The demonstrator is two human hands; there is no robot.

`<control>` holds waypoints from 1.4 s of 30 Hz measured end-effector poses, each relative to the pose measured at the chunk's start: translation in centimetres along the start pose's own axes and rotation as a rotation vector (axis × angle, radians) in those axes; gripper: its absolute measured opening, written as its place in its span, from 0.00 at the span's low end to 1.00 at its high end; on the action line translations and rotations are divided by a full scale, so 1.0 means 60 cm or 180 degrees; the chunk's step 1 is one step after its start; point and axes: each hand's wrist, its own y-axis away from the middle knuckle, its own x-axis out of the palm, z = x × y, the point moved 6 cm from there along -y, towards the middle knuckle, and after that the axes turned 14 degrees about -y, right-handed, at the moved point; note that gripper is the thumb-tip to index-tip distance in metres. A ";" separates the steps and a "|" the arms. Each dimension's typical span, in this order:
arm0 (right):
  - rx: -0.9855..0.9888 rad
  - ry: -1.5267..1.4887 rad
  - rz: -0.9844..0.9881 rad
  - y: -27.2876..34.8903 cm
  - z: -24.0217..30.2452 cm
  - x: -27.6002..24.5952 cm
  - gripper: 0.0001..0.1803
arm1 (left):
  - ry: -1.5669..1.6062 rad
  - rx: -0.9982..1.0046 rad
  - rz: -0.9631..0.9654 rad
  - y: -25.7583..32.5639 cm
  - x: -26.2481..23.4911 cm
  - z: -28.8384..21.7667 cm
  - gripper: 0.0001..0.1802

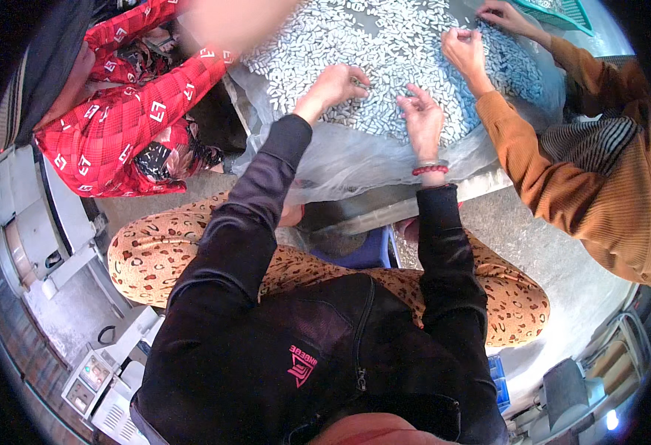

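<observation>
Concrete floor, low table (pixel 414 204) draped in clear plastic sheet (pixel 355 159), top covered in small white pieces (pixel 385 44), far too many to count, one loose layer spread across most of the surface.

From my feed: left hand (pixel 334 85) is down on the near edge of the pile, fingers curled together, looks like a pinch on one or two pieces, can't confirm what's in it. Right hand (pixel 422 119) sits just beside it, palm partly up, fingers loosely spread over the pieces, nothing clearly gripped. Red bead bracelet (pixel 430 170) on the right wrist.

My read: sorting/picking through pieces is the step in hand. Next move calls for a fine fingertip pinch on single pieces without dragging neighbours or snagging the sheet.

Counts:
- people at table: 3, me plus one in a red patterned top (pixel 129 111) at left and one in an orange sweater (pixel 592 185) at right
- orange-sleeved hands on the pile: 2, far right (pixel 465 52)
- teal basket (pixel 555 13): 1, top edge
- blue stool (pixel 362 251): 1, under the table
- grey machines (pixel 28 222): several at left and lower edges, exact number unclear
</observation>
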 end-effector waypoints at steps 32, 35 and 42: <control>0.1420 -0.1514 0.0299 -0.136 -0.049 -0.049 0.19 | -0.0403 -0.0469 -0.0887 -0.121 -0.051 0.177 0.15; 0.1423 -0.1839 0.0119 -0.142 -0.047 -0.044 0.15 | -0.0555 -0.0363 -0.0823 -0.109 -0.079 0.137 0.16; -0.0478 0.2540 0.0148 -0.212 -0.019 -0.026 0.14 | -0.0242 -0.0381 -0.0125 -0.073 0.023 0.071 0.16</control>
